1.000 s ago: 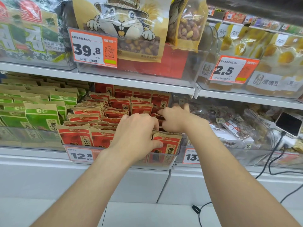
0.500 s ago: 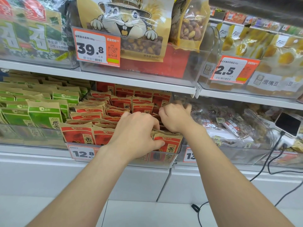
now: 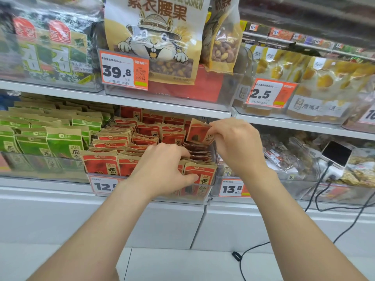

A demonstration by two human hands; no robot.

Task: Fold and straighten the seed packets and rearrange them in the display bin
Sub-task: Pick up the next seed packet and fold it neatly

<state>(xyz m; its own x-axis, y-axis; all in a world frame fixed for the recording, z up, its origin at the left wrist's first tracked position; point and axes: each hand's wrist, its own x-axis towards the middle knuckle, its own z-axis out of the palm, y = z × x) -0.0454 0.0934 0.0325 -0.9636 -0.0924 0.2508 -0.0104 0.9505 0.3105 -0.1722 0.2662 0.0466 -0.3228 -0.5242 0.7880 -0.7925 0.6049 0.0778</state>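
Seed packets (image 3: pixel 149 129) in red and brown fill the clear display bin (image 3: pixel 182 199) under both my hands. They are too many and too overlapped for an exact count, standing in rows that run back from my knuckles.

One raised packet (image 3: pixel 197 131) stands out of the rows. My right hand (image 3: pixel 237 147) pinches its right edge between thumb and fingertips and holds it tilted above the back of the right-hand rows.

My left hand (image 3: pixel 162 165) is lower and nearer me. Its fingers curl over the tops of the foremost packets, and the thumb presses on the face of the front packet (image 3: pixel 203 176). What the fingertips touch is hidden behind those tops.

Left of that hand two more front faces show, the nearer one half covered by my wrist.

One price tag (image 3: pixel 103 185) sits on the bin wall below my left wrist, reading 12 and then cut off by my forearm.

Farther left, a second bin holds green packets (image 3: pixel 60 142), uncountable too. Right of my right hand, a third bin (image 3: pixel 284 185) holds clear bags whose contents I cannot make out; its tag (image 3: pixel 232 188) reads 13.8.
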